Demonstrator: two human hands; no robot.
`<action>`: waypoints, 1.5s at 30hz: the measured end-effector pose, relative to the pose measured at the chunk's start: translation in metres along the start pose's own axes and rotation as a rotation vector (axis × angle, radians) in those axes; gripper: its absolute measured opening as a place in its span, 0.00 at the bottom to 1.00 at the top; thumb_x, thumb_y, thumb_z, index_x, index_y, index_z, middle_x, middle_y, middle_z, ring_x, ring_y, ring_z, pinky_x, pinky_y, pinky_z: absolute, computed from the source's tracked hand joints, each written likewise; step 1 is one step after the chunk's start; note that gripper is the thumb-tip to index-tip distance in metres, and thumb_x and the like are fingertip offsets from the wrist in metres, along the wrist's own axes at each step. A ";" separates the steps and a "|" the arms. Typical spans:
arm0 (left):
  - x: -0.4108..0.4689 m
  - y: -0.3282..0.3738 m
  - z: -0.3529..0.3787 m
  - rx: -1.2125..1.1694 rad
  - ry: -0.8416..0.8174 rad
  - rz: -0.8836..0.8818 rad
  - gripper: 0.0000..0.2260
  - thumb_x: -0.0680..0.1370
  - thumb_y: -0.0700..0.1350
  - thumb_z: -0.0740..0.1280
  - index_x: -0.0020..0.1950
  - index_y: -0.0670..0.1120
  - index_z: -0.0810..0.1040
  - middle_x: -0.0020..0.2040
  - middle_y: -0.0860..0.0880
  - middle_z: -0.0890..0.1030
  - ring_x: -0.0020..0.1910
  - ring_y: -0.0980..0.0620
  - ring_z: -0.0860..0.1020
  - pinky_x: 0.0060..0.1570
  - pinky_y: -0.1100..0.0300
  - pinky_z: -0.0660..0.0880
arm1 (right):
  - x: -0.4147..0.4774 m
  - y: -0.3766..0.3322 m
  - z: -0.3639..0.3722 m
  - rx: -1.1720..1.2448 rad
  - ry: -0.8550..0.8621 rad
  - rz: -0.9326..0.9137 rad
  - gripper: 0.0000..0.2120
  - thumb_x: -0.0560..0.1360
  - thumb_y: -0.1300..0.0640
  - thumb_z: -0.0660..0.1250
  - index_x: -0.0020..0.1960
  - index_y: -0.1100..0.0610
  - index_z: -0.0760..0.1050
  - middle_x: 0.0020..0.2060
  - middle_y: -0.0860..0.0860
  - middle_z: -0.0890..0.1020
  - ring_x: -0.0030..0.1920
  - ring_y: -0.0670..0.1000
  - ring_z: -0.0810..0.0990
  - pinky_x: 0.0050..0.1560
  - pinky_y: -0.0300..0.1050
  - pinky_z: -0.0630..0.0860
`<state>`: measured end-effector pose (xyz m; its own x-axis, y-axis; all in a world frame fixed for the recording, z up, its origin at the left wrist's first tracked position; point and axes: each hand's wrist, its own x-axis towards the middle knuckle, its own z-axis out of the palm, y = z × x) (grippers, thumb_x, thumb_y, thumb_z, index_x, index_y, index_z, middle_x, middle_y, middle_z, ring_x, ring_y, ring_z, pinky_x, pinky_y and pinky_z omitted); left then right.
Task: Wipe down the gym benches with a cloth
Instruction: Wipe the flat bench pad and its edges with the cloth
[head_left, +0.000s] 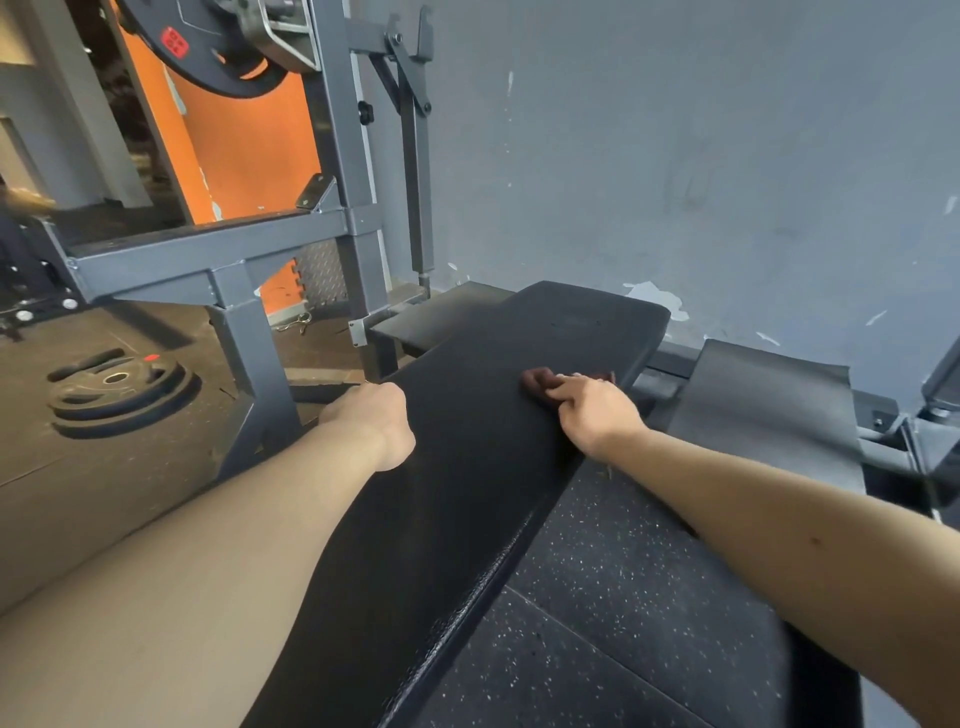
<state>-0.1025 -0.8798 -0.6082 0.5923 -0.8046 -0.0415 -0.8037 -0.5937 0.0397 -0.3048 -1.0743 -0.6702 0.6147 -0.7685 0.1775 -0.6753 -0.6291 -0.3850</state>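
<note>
Fingers (563, 391) of the right hand (597, 410) clamp the brown cloth (537, 382), bunched on the bench (467, 493) pad toward one o'clock, by its edge. Left hand (371, 421) curls its fingers over the nine o'clock edge. Weight plates (119, 387) lie on the floor (104, 478) beyond, at nine.

The right hand (597, 410) is holding a reddish-brown cloth (540, 382) against the black padded surface (467, 493), while the left hand (371, 415) is gripping its near edge; weight plates (119, 389) are lying farther left.
</note>
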 end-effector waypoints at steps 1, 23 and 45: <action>0.000 0.004 -0.001 -0.014 0.006 0.008 0.04 0.80 0.44 0.66 0.50 0.47 0.81 0.45 0.48 0.81 0.43 0.47 0.80 0.44 0.53 0.81 | 0.001 -0.005 0.001 -0.012 0.002 0.043 0.22 0.78 0.58 0.58 0.67 0.45 0.79 0.73 0.49 0.74 0.73 0.56 0.69 0.78 0.49 0.57; -0.064 0.085 -0.001 -0.329 -0.096 0.060 0.19 0.83 0.53 0.60 0.71 0.47 0.76 0.69 0.46 0.76 0.72 0.41 0.68 0.68 0.49 0.68 | -0.102 -0.047 -0.022 0.904 0.253 0.302 0.23 0.77 0.68 0.55 0.54 0.48 0.84 0.53 0.46 0.86 0.49 0.48 0.83 0.49 0.39 0.78; -0.132 0.075 0.002 -1.188 -0.034 0.023 0.12 0.81 0.56 0.67 0.50 0.48 0.85 0.44 0.49 0.87 0.45 0.52 0.85 0.46 0.57 0.81 | -0.156 -0.087 -0.060 1.445 -0.222 0.210 0.23 0.72 0.71 0.59 0.64 0.58 0.77 0.55 0.64 0.83 0.51 0.59 0.84 0.48 0.53 0.83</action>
<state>-0.2409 -0.8178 -0.6022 0.5623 -0.8252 -0.0544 -0.2472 -0.2305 0.9411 -0.3668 -0.9065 -0.6101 0.6975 -0.7118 -0.0826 0.1433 0.2514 -0.9572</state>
